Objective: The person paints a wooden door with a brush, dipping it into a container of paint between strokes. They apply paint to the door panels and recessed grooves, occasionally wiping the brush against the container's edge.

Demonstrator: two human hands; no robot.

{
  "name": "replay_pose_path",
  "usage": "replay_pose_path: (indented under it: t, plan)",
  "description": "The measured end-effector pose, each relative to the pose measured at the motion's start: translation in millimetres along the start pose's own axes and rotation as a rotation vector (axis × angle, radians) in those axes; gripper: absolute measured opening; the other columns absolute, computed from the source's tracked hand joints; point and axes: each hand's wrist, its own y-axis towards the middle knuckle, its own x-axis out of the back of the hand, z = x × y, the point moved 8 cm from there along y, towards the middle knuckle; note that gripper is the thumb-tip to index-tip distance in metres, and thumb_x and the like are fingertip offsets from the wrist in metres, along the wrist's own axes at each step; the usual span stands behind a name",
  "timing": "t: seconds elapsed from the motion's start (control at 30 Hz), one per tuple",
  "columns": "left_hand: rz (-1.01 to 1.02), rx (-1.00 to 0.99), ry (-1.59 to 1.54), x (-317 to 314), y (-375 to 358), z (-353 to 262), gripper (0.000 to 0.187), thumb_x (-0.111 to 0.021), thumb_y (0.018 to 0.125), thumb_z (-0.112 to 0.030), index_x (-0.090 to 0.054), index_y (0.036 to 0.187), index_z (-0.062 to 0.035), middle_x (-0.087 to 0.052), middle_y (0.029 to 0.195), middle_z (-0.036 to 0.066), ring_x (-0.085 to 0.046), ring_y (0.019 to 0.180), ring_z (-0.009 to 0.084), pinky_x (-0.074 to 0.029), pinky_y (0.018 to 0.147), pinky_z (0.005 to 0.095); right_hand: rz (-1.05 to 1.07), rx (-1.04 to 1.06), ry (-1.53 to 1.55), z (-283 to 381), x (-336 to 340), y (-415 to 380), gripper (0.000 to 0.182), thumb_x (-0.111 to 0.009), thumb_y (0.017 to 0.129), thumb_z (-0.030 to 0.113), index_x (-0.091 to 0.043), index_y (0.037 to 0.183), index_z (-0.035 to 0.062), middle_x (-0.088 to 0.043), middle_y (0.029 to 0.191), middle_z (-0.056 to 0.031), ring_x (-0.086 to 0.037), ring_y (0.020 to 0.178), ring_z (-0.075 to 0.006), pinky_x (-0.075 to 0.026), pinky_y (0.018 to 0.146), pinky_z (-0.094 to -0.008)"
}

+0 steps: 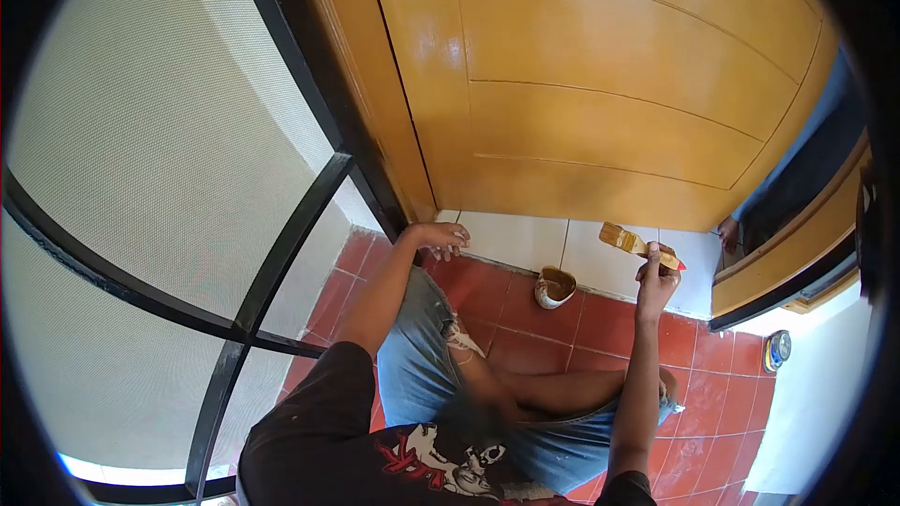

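My right hand (659, 281) is closed around the handle of a paintbrush (623, 238), held above the pale tiles. The brush has brownish bristles pointing left and a red tip on its handle. My left hand (442, 238) hangs loosely beside the door frame, over my knee, with its fingers apart and nothing in them. Between my hands, a small white cup (554, 289) with brown liquid inside stands at the edge of the red tiles. Beyond it rises a glossy yellow-brown wooden door (600, 66) with grooved panels.
A black metal frame with mesh panels (169, 131) stands close on my left. Another person's hand (728, 234) shows near the door's right edge. A round tin (777, 351) sits by the white wall on the right. I sit cross-legged on red floor tiles (696, 389).
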Motion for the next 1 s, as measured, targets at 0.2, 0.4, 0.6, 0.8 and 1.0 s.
replay_pose_path:
  t: [0.2,0.4,0.6,0.8,1.0]
  plan:
    - [0.013,-0.009,-0.009,0.2,-1.7,-1.7,0.057,-0.062,0.093,-0.044,-0.044,0.137,-0.0126,-0.063,0.109,0.011,-0.064,0.084,0.0193,-0.053,0.071,0.0349,-0.019,-0.001,-0.041,3.7,-0.7,-1.8,0.027,-0.067,0.095,0.027,-0.064,0.095,0.0008,-0.054,0.064,0.0016,-0.044,0.049,-0.0048,-0.033,0.045,-0.0214]
    - [0.023,0.014,-0.017,-1.0,-4.5,-3.2,0.052,-0.059,0.096,-0.041,-0.043,0.137,-0.0135,-0.062,0.106,0.01,-0.063,0.085,0.0184,-0.052,0.07,0.0315,0.032,-0.035,-0.052,5.3,-6.3,-4.4,0.024,-0.069,0.094,0.023,-0.065,0.096,-0.0001,-0.057,0.068,0.0001,-0.047,0.052,-0.005,-0.038,0.047,-0.0216]
    - [0.028,-0.02,-0.089,3.6,-0.4,3.7,0.046,-0.058,0.095,-0.039,-0.047,0.133,-0.0145,-0.063,0.105,0.009,-0.065,0.083,0.019,-0.053,0.068,0.0318,0.202,-0.005,-0.188,3.6,-23.6,-12.8,0.022,-0.07,0.092,0.016,-0.064,0.106,0.0001,-0.056,0.069,0.0039,-0.044,0.057,-0.0026,-0.036,0.049,-0.0207]
    - [0.041,-0.018,-0.048,1.7,-0.6,-0.8,0.048,-0.059,0.094,-0.038,-0.047,0.133,-0.0138,-0.061,0.103,0.007,-0.063,0.081,0.0165,-0.051,0.065,0.0288,0.46,0.112,-0.547,-23.6,-48.7,-28.4,0.019,-0.075,0.087,0.021,-0.066,0.096,0.0062,-0.063,0.061,-0.004,-0.053,0.051,-0.0087,-0.043,0.051,-0.0264]
    - [0.015,0.015,-0.017,1.3,-3.1,-5.0,0.044,-0.055,0.096,-0.029,-0.045,0.136,-0.0127,-0.062,0.1,0.006,-0.063,0.084,0.0152,-0.05,0.067,0.0268,0.618,0.174,-0.859,-55.1,-84.1,-59.5,0.031,-0.072,0.085,0.043,-0.068,0.089,0.0123,-0.066,0.067,-0.0134,-0.065,0.063,-0.0343,-0.052,0.059,-0.0433]
